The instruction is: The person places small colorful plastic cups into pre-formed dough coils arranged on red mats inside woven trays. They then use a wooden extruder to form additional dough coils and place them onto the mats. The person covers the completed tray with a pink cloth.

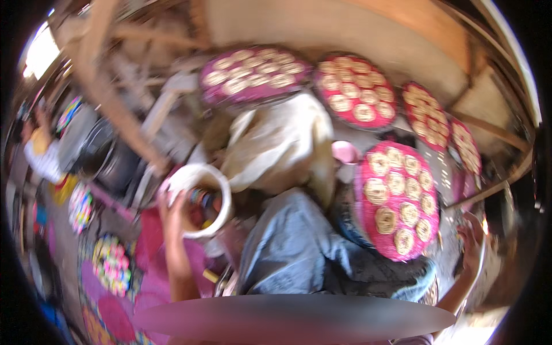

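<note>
The picture is blurred by motion. My left hand [172, 214] grips the near rim of a white round bowl [221, 187] that holds small coloured bits. My right hand [472, 244] reaches out at the far right, just past the edge of a pink round tray [363, 215] covered with several pale yellow discs. Blur hides whether that hand holds anything. A blue-grey cloth [287, 241] lies between my two arms.
More pink trays of pale discs [253, 72] [353, 89] [425, 115] stand along the back. A cream cloth bundle [279, 144] and a small pink cup [345, 152] sit in the middle. Another person [40, 152] is at the left, and colourful round mats [112, 264] lie on the floor.
</note>
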`<action>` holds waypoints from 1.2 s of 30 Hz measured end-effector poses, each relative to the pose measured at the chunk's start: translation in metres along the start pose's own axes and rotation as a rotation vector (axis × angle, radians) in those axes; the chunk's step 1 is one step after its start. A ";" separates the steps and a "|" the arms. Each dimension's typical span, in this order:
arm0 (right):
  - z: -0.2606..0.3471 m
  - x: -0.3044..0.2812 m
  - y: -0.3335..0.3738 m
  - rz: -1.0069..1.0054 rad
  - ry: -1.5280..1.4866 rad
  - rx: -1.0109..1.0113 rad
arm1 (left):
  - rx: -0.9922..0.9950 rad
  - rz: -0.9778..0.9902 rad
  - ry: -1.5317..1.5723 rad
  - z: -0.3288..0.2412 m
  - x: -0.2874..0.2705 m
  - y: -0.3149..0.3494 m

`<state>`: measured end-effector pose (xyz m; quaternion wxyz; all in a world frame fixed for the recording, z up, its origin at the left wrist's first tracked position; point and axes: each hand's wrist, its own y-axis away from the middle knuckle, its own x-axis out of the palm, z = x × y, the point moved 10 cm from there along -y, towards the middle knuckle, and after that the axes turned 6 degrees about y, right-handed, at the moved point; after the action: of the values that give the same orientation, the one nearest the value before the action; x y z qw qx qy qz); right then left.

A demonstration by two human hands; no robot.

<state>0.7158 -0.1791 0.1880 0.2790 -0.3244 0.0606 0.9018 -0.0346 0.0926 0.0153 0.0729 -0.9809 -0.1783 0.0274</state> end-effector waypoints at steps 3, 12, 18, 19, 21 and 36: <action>0.022 -0.024 0.036 -0.055 0.026 -0.065 | 0.001 0.163 0.186 -0.026 0.095 -0.005; -0.028 -0.019 0.027 -0.064 -0.026 0.066 | 0.304 0.748 -0.017 -0.077 0.333 0.082; -0.142 -0.029 0.001 -0.175 0.128 0.261 | 0.576 0.889 -0.309 -0.094 0.433 0.148; -0.154 -0.032 -0.002 -0.193 0.192 0.261 | 0.549 0.897 -0.336 -0.091 0.439 0.150; -0.178 -0.021 -0.014 -0.135 0.073 0.292 | 0.520 0.892 -0.336 -0.091 0.447 0.154; -0.161 0.007 -0.008 -0.090 0.036 0.253 | 0.591 0.832 -0.350 -0.096 0.464 0.142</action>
<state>0.8047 -0.2156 0.0582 0.3570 -0.3050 0.1642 0.8675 0.4562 0.1121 0.0759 0.2982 -0.8870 0.2313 0.2661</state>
